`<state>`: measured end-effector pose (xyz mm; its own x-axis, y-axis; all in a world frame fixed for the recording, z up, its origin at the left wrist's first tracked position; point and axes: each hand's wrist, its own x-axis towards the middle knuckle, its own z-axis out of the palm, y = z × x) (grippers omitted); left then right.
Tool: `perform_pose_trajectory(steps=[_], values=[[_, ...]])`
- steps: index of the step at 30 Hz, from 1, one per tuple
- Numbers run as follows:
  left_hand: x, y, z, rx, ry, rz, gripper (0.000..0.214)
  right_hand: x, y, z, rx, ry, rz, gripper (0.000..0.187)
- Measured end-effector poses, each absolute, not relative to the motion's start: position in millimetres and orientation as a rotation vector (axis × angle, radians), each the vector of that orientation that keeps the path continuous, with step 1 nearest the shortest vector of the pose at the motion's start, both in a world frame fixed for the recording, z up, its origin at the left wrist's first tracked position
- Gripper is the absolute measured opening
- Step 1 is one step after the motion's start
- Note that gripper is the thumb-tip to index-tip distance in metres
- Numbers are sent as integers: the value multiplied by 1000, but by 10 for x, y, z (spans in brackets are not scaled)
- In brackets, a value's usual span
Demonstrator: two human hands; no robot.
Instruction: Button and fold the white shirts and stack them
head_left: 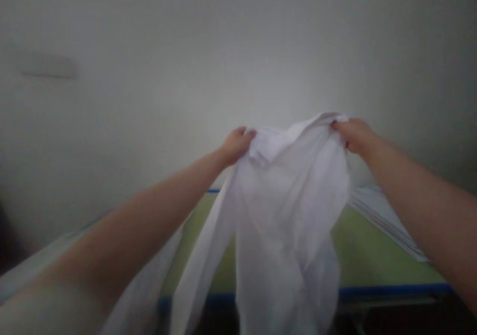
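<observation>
A white long-sleeved shirt (283, 201) hangs in front of me, held up by its top edge. My left hand (237, 145) is closed on the cloth at the left end of that edge, thumb on the near side. At the right end, my right hand (356, 133) pinches the fabric. The cloth sags in folds between the two hands, and a sleeve (203, 255) dangles at the left. The lower part of the shirt runs out of the bottom of the view.
Behind the shirt is a green tabletop (372, 250) with a blue edge (395, 291). Folded white cloth (387, 215) lies on its right side. More pale cloth (48, 255) is at the left, partly behind my arm. A grey wall (167, 51) stands beyond.
</observation>
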<state>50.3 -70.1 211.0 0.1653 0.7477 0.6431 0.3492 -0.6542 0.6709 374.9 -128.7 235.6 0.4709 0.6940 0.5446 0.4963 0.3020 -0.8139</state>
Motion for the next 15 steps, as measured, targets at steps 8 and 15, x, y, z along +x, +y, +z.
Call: perform_pose_trajectory(steps=[8, 15], values=[[769, -2081, 2854, 2528, 687, 1232, 48, 4045, -2236, 3001, -1786, -1434, -490, 35], [803, -2905, 3211, 2674, 954, 1133, 36, 3968, -3166, 3297, -1438, -1492, 72, 25]])
